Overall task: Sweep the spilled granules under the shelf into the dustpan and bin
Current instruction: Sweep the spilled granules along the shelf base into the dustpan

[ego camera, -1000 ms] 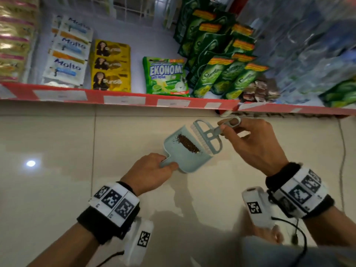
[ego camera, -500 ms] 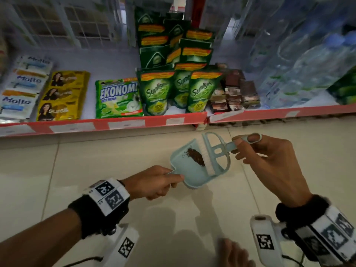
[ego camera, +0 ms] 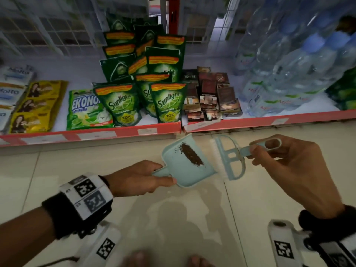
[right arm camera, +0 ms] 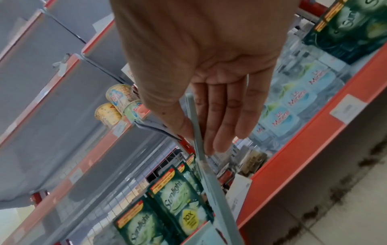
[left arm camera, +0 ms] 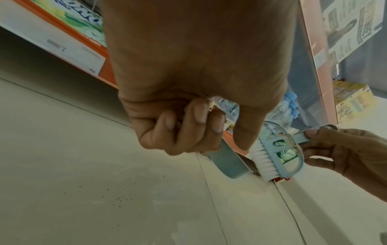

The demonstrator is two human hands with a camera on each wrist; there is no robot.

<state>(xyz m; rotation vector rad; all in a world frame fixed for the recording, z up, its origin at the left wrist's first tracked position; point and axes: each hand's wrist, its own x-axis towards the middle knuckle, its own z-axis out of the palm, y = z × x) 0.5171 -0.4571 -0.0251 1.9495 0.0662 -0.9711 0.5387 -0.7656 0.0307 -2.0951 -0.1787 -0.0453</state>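
Note:
A light blue dustpan (ego camera: 180, 166) hangs above the tiled floor in front of the shelf, with a strip of dark brown granules (ego camera: 191, 155) lying inside it. My left hand (ego camera: 138, 178) grips its short handle, fingers curled round it (left arm camera: 184, 132). My right hand (ego camera: 285, 162) pinches the looped handle of a light blue hand brush (ego camera: 229, 157), whose white bristles (left arm camera: 261, 159) sit against the pan's right edge. A few stray dark specks (left arm camera: 117, 199) lie on the floor tiles in the left wrist view. From the right wrist the brush (right arm camera: 205, 165) shows edge-on between thumb and fingers.
The red-edged bottom shelf (ego camera: 119, 132) runs across just beyond the dustpan, holding green Sunlight pouches (ego camera: 167, 101), yellow sachets (ego camera: 34, 106), small dark packs (ego camera: 212, 99) and water bottles (ego camera: 289, 70). Bare toes (ego camera: 134, 259) show at the lower edge on the beige tile floor (ego camera: 173, 218).
Both hands have risen with the dustpan and brush, which now sit closer to the shelf edge. The brush has slid off the pan's mouth to its right side. The granules stayed inside.

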